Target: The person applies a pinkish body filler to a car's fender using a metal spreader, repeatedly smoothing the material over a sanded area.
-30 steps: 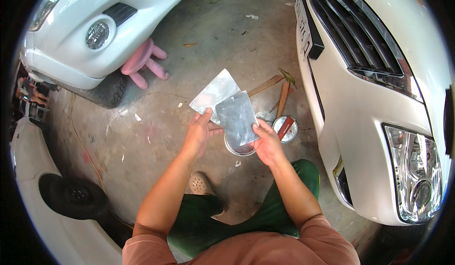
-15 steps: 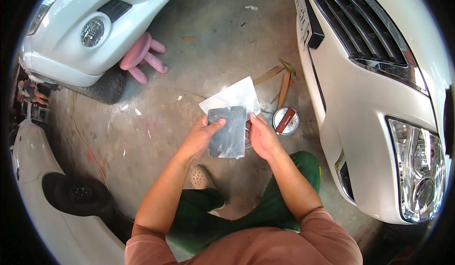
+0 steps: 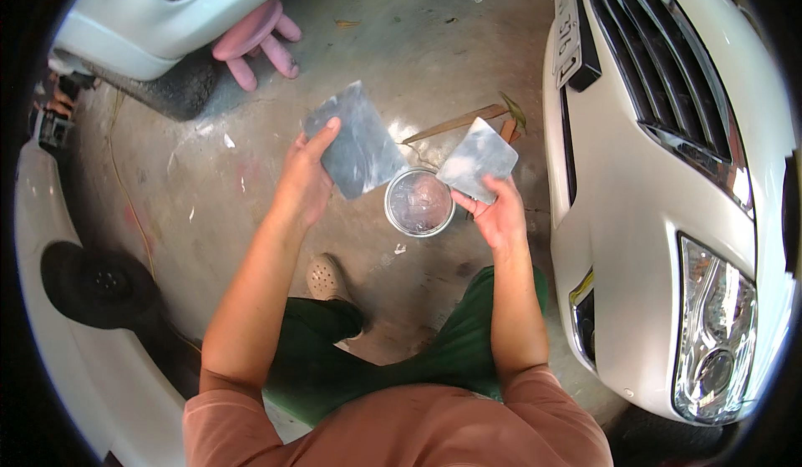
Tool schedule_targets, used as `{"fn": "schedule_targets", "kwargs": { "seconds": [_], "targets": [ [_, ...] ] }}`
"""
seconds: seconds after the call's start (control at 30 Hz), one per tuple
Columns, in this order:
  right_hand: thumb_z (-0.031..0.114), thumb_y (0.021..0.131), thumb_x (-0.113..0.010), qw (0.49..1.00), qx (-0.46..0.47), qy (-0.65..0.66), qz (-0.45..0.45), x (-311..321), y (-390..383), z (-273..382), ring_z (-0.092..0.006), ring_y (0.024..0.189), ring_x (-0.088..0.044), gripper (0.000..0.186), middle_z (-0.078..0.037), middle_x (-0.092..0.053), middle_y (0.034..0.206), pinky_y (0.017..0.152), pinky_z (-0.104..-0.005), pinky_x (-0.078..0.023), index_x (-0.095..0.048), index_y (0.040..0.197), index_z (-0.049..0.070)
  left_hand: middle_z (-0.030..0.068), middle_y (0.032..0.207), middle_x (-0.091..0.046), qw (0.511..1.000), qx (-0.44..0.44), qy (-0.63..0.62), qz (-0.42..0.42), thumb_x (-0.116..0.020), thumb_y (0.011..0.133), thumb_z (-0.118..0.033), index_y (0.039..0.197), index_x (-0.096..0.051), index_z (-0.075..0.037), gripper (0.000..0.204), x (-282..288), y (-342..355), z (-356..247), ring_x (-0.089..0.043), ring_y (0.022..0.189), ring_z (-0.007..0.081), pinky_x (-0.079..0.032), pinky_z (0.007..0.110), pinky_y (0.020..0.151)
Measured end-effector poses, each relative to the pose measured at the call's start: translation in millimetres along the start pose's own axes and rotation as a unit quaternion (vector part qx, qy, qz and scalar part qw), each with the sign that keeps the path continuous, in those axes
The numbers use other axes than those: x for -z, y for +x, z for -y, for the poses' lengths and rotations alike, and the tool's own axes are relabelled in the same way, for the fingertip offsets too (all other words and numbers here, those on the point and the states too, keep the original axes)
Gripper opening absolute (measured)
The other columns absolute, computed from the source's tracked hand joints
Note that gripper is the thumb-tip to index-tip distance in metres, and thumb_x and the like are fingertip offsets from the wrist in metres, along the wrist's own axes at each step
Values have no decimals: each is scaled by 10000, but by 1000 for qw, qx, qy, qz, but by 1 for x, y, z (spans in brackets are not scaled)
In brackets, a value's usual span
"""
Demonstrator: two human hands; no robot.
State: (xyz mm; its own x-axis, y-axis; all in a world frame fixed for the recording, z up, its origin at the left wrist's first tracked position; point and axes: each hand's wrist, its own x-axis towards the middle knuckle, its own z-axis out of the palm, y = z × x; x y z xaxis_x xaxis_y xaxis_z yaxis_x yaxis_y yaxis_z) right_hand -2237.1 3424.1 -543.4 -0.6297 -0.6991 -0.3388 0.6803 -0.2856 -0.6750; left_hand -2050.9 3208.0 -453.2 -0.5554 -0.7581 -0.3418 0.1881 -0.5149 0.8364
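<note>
My left hand [image 3: 305, 175] grips a dark grey sheet [image 3: 355, 145] smeared with white, its thumb on top and fingers underneath; the sheet looks like sandpaper. A smaller grey-and-white sheet [image 3: 479, 159] is in my right hand [image 3: 499, 214], pinched near its lower edge. The two sheets are tilted and held apart. Between and below them, a round container [image 3: 420, 203] with a shiny rim stands on the floor; its contents are hard to make out.
Ahead of me lie dry leaf strips [image 3: 458, 122]. A white car front [image 3: 647, 216] is close on my right, another white bumper [image 3: 159, 28] at far left with a pink stool [image 3: 251, 31] beside it. A pale body panel [image 3: 63, 367] stands at near left.
My hands have drawn apart, separating the sheets, the left moving left and up. The round container now shows between them. The tin with the red-handled tool is no longer visible.
</note>
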Motion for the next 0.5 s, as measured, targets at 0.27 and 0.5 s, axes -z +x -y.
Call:
{"fn": "schedule_targets", "kwargs": {
  "seconds": [0.27,0.5],
  "targets": [
    [158,920,-664,891,-92,-444,-18,19,17,-34,-160,905,-670,364,-85,-692,1066,606,-310,-560,-567,1250,38,60,1114,-685,999,-38,-13,-10,-650,981,-213,1188,-605,-16,290,7,11,-2,-656,1004,167,-512,342,915],
    [185,881,-602,569,-32,-815,101,13,65,-56,-445,1016,-658,388,-298,-683,1060,899,-495,-522,-621,1217,-7,46,1030,-695,993,-101,56,-15,-594,999,-213,1194,-615,5,293,-12,4,-7,-624,915,137,-486,306,853]
  ]
}}
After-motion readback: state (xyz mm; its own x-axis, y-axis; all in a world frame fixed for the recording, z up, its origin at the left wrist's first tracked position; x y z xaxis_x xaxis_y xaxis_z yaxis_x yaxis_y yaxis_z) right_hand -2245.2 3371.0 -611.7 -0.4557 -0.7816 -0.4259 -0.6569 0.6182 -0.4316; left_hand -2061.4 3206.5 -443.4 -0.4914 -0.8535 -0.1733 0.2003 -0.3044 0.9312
